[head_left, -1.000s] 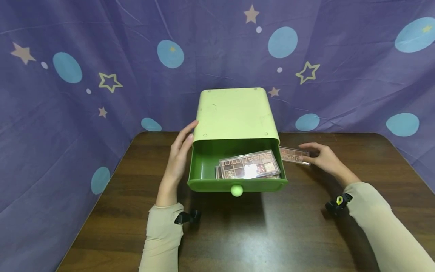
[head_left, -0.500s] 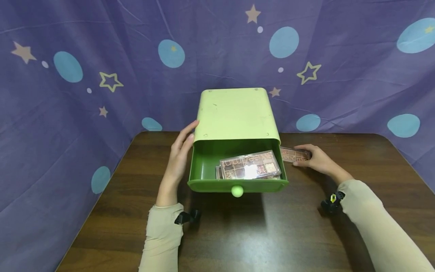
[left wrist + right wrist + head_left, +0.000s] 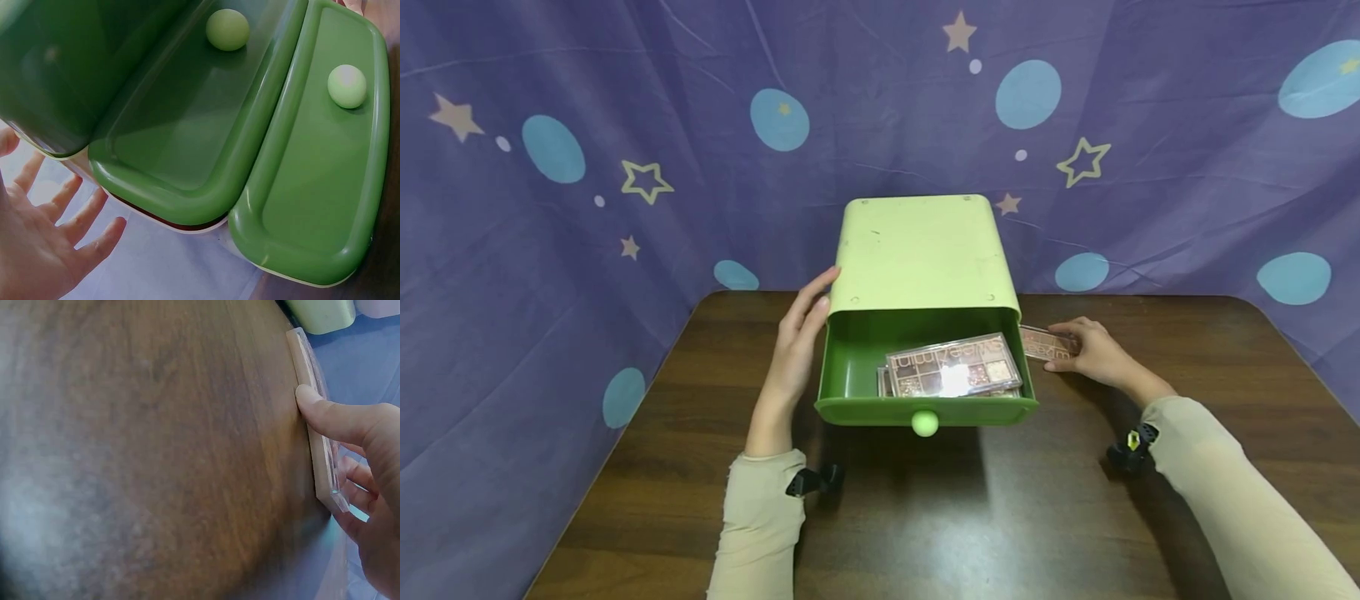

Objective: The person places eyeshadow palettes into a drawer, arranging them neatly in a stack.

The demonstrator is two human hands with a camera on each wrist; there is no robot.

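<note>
A light green cabinet (image 3: 925, 250) stands on the table with its green top drawer (image 3: 865, 410) pulled out. Inside the drawer lies a clear-lidded palette (image 3: 953, 367), tilted over at least one more. My left hand (image 3: 790, 350) rests on the cabinet's left side, fingers extended; the left wrist view shows the hand (image 3: 50, 244) spread beside the drawer fronts. To the cabinet's right, my right hand (image 3: 1097, 354) pinches another palette (image 3: 1045, 342) between thumb and fingers. In the right wrist view this palette (image 3: 317, 437) is at the table surface, the thumb on its near edge.
The left wrist view shows two closed lower drawer fronts (image 3: 181, 131) with round knobs (image 3: 347, 86). A brown wooden table (image 3: 1037, 517) lies under everything, and a purple patterned curtain (image 3: 887, 100) hangs right behind the cabinet.
My right hand has moved left along the palette beside the cabinet and now grips it further in. The left hand, the cabinet and the drawer have stayed put.
</note>
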